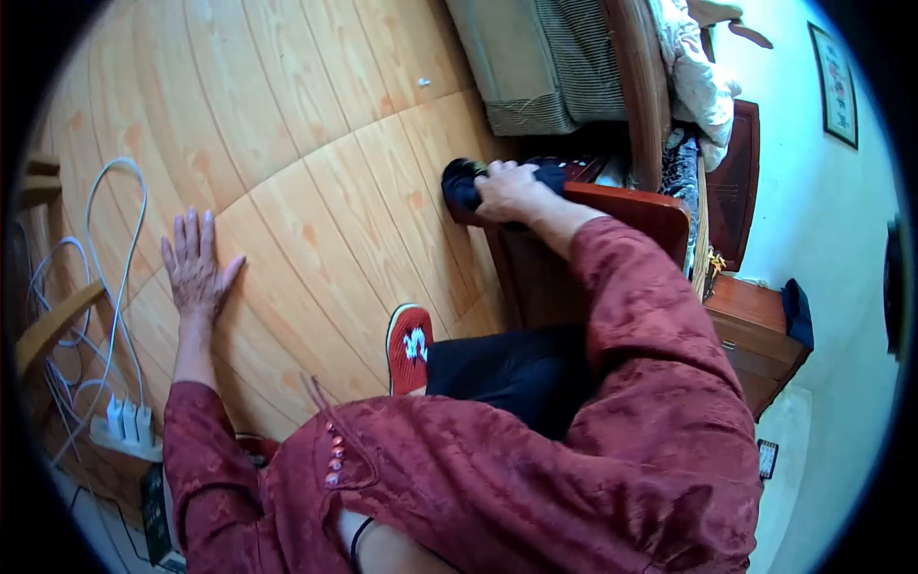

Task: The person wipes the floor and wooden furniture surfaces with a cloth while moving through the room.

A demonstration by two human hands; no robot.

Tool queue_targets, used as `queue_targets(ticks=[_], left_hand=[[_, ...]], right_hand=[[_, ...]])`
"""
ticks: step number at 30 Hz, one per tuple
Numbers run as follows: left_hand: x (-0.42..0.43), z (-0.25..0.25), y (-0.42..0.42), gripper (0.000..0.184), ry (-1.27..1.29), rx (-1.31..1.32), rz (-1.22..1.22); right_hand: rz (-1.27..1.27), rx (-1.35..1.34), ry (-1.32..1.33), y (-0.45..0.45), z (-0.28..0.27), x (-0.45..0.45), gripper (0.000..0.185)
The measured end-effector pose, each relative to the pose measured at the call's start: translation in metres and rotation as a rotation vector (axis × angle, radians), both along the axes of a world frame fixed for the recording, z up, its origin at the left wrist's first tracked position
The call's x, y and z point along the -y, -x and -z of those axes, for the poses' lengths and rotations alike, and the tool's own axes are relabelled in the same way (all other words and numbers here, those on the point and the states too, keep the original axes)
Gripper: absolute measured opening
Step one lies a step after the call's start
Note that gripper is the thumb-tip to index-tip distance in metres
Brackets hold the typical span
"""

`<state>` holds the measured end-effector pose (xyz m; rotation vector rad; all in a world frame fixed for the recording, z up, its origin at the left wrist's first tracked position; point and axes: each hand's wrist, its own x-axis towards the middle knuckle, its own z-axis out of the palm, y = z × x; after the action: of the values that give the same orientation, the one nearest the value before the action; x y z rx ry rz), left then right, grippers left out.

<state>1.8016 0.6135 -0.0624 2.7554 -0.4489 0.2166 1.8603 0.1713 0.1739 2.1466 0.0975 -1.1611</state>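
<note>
My left hand (198, 273) lies palm down on the wood-patterned floor (316, 182), fingers spread and holding nothing. On the other side, my right hand (514, 191) is curled over a dark cloth item (463, 189) at the end of the reddish-brown bed footboard (626, 209). Its fingers press on the dark fabric, whose exact kind I cannot make out. Below, a red knitted slipper (409, 346) with a white pattern is on one foot, at the end of a dark trouser leg.
At the left, white cables (120, 239) run to a power strip (124, 432) with several plugs, close to wooden furniture legs (59, 325). A padded, striped piece (535, 67) stands at the top. Beyond the bed is a wooden cabinet (751, 311). A small white scrap (424, 83) lies on the floor.
</note>
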Motion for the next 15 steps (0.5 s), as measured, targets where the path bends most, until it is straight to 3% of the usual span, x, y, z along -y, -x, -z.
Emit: queue_targets(ticks=[2, 4, 5, 6, 8, 10, 12, 14, 15], left_hand=[[-0.001, -0.005, -0.001, 0.091, -0.011, -0.009, 0.007], [-0.001, -0.005, 0.000, 0.091, -0.022, -0.015, 0.012], [-0.002, -0.003, 0.000, 0.091, -0.025, -0.013, 0.014], [-0.002, -0.002, -0.001, 0.091, -0.030, -0.008, 0.011], [0.000, -0.006, -0.003, 0.091, -0.024, 0.016, 0.012], [0.000, -0.006, -0.003, 0.091, -0.021, 0.022, 0.004], [0.000, -0.004, -0.002, 0.091, -0.023, 0.015, 0.006], [0.000, -0.005, -0.002, 0.092, -0.013, 0.036, 0.007], [0.001, -0.005, -0.003, 0.092, -0.005, 0.049, 0.007]], right_hand=[[-0.011, -0.080, -0.067, -0.006, 0.020, 0.009, 0.036], [0.225, -0.252, -0.190, -0.037, 0.013, 0.013, 0.033], [0.236, -0.334, -0.225, -0.053, 0.021, 0.032, 0.040], [0.429, -0.249, -0.301, -0.064, 0.047, 0.090, 0.031], [0.481, -0.108, -0.390, -0.067, 0.011, 0.151, 0.026], [0.160, -0.269, 0.168, -0.099, -0.032, 0.133, 0.032], [0.272, -0.182, 0.404, -0.114, -0.053, 0.161, 0.033], [0.332, -0.108, 0.446, -0.116, -0.056, 0.174, 0.037], [0.177, -0.130, 0.371, -0.107, -0.067, 0.133, 0.033]])
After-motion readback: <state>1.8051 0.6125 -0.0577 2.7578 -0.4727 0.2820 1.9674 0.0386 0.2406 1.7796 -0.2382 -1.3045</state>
